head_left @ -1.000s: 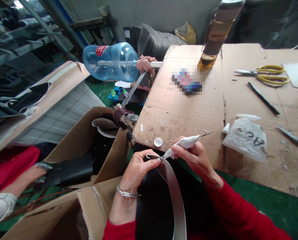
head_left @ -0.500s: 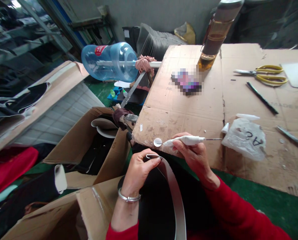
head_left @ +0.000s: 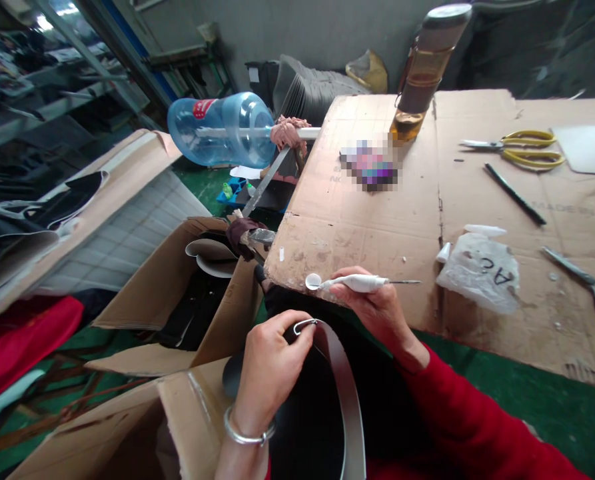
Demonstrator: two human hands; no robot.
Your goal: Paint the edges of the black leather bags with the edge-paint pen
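My left hand [head_left: 270, 363] is closed on the upper edge of a black piece with a grey strap [head_left: 350, 400], where a small metal ring [head_left: 304, 325] sits by my thumb. My right hand [head_left: 372, 303] grips a white pen-like tool [head_left: 360, 283] lying level, its metal point facing right. The tool's other end touches a small white cap [head_left: 313, 281] near the edge of the cardboard-covered table [head_left: 357, 220].
On the table lie yellow scissors [head_left: 527, 147], a black stick [head_left: 514, 193], a clear plastic bag [head_left: 482, 270], a bottle [head_left: 420, 73] and a dark tool [head_left: 582, 280]. Open cardboard boxes [head_left: 187, 293] with dark pieces stand at the left, a blue water jug [head_left: 222, 130] behind them.
My right hand lifted the tool from the ring to the white cap and levelled it. My left hand dropped slightly with the piece. The other person's hand at the left box has gone.
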